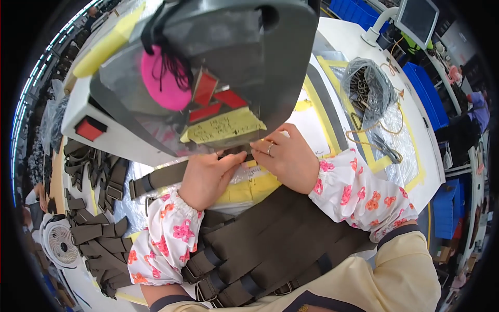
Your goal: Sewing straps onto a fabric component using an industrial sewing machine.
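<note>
Both hands are under the grey head of a machine (275,57), at the end of a dark olive strap (166,174) with a buckle on its left part. My left hand (208,177) has its fingers closed on the strap. My right hand (286,161), wearing a ring, pinches near the strap end beside it; the fingertips are partly hidden by the machine. Below them lies a layered pile of wide dark straps (265,234) with metal buckles. Yellow tape (249,190) covers the work surface under the hands.
Loose straps (99,244) lie left, beside a fan (61,239). At right are a bag of metal rings (366,86), cords (364,140), blue bins (426,96) and a monitor (416,21). Co-workers (475,112) (36,200) are at both edges.
</note>
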`<state>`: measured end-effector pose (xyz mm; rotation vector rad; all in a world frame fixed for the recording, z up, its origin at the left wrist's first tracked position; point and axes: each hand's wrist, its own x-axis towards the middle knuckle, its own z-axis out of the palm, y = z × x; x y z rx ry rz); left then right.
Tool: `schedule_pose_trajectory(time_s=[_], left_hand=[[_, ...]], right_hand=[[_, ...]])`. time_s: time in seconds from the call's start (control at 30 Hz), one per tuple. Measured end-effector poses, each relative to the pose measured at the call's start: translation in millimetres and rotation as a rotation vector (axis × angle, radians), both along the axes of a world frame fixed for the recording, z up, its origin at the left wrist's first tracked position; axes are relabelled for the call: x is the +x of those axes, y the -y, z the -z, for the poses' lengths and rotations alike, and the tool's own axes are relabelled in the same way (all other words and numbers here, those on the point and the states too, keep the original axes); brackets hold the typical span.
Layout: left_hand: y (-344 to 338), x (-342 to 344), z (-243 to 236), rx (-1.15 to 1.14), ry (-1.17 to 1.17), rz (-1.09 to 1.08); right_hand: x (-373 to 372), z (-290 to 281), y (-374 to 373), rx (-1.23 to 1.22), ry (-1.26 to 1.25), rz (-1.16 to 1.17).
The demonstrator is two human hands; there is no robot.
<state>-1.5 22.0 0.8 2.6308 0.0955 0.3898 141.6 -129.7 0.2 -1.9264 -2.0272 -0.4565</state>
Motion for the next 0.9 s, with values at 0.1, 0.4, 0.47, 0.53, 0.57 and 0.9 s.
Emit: schedule_pose_trajectory(time_s=[0.1, 0.4, 0.47, 0.53, 0.57, 0.9], left_hand=[[1.2, 0.4, -2.8, 0.078, -0.011, -0.023], [1.8, 3.5, 1.1, 0.257, 0.071, -0.034], [0.2, 3.3, 1.3, 0.25, 0.083, -0.027], [-1.7, 2.2, 3.8, 0.263, 0.085, -0.027], [-1.5, 2.2, 4.5, 0.262, 0.084, -0.028], [-11.0, 6.5, 13.3, 0.114, 0.104, -0.064]], right_hand=[[-0.5, 0.4, -0.6, 0.019, 0.011, 0.013], [2.1, 0.8, -1.9, 0.013, 0.004, 0.03], [1.9, -1.6, -2.1, -0.02, 0.023, 0.036], [2.7, -2.4, -3.1, -0.053, 0.044, 0.039], [3.4, -1.9, -4.1, -0.029, 0.077, 0.031], [9.3, -0.4, -10.2, -0.02, 0.084, 0.05]])
